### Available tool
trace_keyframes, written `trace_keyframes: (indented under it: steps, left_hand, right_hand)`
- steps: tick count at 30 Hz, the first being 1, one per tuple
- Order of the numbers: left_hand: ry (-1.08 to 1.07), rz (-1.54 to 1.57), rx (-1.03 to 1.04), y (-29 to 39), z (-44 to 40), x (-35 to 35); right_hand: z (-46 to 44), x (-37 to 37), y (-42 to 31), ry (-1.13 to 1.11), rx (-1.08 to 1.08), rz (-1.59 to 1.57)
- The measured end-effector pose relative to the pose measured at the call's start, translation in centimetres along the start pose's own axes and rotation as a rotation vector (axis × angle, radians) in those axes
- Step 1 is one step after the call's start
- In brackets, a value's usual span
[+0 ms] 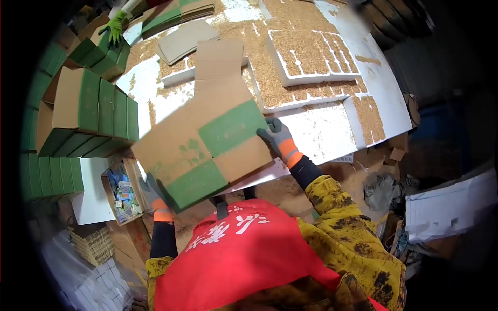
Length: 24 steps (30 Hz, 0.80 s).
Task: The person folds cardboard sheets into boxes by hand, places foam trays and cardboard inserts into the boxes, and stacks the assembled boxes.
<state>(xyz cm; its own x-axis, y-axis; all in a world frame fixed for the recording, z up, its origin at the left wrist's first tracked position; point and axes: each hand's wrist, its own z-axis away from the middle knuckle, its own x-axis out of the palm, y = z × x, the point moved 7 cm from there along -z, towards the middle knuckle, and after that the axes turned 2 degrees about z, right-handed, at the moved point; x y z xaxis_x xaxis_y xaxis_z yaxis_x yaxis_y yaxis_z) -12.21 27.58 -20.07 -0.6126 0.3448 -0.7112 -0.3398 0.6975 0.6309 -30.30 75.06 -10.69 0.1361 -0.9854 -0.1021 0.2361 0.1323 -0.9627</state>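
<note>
A folded cardboard carton (176, 127), brown with green panels and one long flap pointing away, is tilted in front of me over the table edge. My left hand (154, 191), in a grey and orange glove, grips its lower left corner, with some fingers hidden behind the cardboard. At the right edge, my right hand (278, 137) in a matching glove is closed on the carton, thumb and fingers at its rim. Just beyond the carton are white foam trays (311, 78) covered in brown loose material.
Stacked green and brown cartons (88, 103) stand at the left. An open box of printed packets (124, 194) sits below them. Flat cardboard sheets (187, 40) lie on the white table (316, 129). A co-worker's green-gloved hand (115, 27) is at the upper left.
</note>
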Motion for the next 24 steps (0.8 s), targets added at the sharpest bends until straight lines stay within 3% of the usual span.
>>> trace_keyframes:
  steps: [1, 3, 6, 8, 9, 11, 13, 14, 16, 17, 19, 21, 24]
  left_hand:
    - [0.174, 0.287, -0.258, 4.6, -2.0, -3.1]
    - [0.367, -0.153, 0.176, 15.8, -4.4, -9.8]
    - [-0.02, -0.171, 0.384, 14.7, -6.4, -9.6]
    - [-0.114, -0.393, 0.677, 23.3, -6.8, -11.2]
    - [-0.284, -0.217, 0.686, 27.2, -6.9, -11.8]
    - [-0.568, -0.126, 0.652, 28.0, -7.3, -11.7]
    - [-0.789, -0.01, 0.562, 28.9, -7.1, -11.6]
    - [-0.938, 0.127, 0.303, 27.8, -7.0, -10.9]
    - [-1.207, 0.114, 0.122, 26.9, -7.2, -9.8]
    - [-1.343, 0.103, 0.04, 26.7, -7.5, -9.2]
    - [-1.458, 0.155, 0.129, 27.0, -8.3, -8.7]
    - [-1.53, 0.183, 0.209, 27.1, -9.1, -8.0]
    - [-1.349, 0.156, 0.153, 25.3, -11.2, -6.8]
  right_hand:
    - [-0.1, -0.3, -2.1, -0.043, -0.107, -0.093]
    - [-0.1, -1.4, -4.9, -0.064, -0.197, -0.023]
    - [-1.8, -2.3, -2.2, -0.158, -0.271, 0.106]
    - [-1.3, -2.9, -1.1, -0.118, -0.293, 0.259]
    - [-1.1, -3.4, -0.1, -0.073, -0.242, 0.256]
    - [1.3, -4.8, -2.4, 0.275, -0.335, 0.464]
    - [6.2, -4.6, -9.5, 0.597, -0.621, 0.262]
    - [8.4, -3.1, -13.4, 0.572, -0.755, 0.433]
    - [10.3, 3.1, -17.5, 0.34, -1.11, 0.607]
    - [10.7, 6.7, -20.4, 0.166, -0.963, 0.95]
    - [8.9, 11.9, -18.5, -0.092, -0.923, 1.113]
    - [9.2, 12.3, -17.8, -0.122, -0.95, 1.157]
    - [11.3, 11.6, -17.4, -0.191, -1.01, 1.165]
